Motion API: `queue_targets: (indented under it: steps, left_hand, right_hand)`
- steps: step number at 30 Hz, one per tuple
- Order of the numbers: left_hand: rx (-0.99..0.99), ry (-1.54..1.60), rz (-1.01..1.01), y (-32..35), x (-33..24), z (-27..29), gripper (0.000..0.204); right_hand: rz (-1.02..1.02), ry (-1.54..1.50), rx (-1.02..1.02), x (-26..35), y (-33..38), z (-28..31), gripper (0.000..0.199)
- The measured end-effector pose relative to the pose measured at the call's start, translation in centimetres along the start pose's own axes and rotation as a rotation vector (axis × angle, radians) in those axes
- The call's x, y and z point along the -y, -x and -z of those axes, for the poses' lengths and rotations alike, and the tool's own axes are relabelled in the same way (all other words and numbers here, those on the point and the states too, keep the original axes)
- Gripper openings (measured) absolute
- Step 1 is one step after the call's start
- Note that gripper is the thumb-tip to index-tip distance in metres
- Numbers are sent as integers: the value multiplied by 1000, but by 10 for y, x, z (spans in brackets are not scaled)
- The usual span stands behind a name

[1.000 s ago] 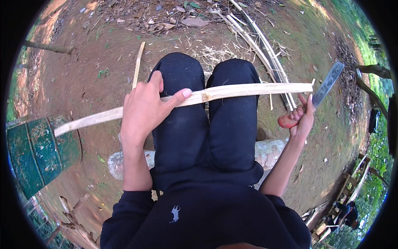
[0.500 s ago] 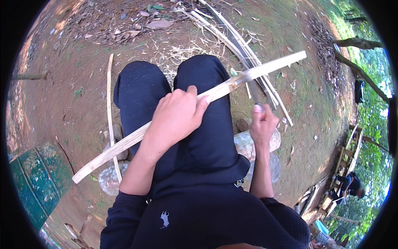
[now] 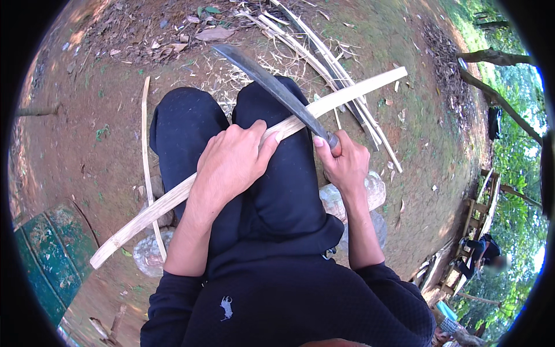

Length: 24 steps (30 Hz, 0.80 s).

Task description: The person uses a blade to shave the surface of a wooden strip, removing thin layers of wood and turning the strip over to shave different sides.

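A long pale bamboo strip (image 3: 151,218) lies slantwise across my thighs, its low end at the left and its far end beyond my right knee. My left hand (image 3: 234,159) is closed around its middle, thumb along the top. In my right hand (image 3: 347,162) is the dark handle of a machete (image 3: 263,78), the fist wrapped round it. The long grey blade points up and to the left over my right knee and crosses the strip just right of my left hand. Whether the edge touches the strip I cannot tell.
A thin strip (image 3: 145,136) lies left of my legs. Several split strips (image 3: 329,58) are piled ahead to the right, near scattered shavings (image 3: 225,81). Stones (image 3: 374,191) flank my legs. A green metal sheet (image 3: 52,260) lies at lower left; another person (image 3: 483,254) sits far right.
My right hand has moved left and inward, bringing the machete blade, blurred before, across the strip. The strip has shifted slightly left and down with my left hand still holding it.
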<state>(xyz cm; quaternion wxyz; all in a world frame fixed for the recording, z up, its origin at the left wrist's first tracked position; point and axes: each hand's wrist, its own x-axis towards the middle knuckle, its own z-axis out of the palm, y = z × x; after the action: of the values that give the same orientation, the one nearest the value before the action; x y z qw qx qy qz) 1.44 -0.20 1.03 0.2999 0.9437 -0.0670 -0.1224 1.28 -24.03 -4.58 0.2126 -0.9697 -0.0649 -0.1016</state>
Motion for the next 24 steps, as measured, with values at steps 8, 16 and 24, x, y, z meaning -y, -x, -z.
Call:
queue_targets:
  steps: [8,16,24]
  left_hand:
    - [-19,-60,-34,2,6,-3,37]
    - [-7,-99,-40,3,4,2,38]
    - [-45,-3,-26,3,4,-5,38]
  right_hand:
    - [0,79,4,4,-1,-5,58]
    - [67,207,46,-24,-3,-8,52]
    - [154,214,-100,-35,-7,-15,55]
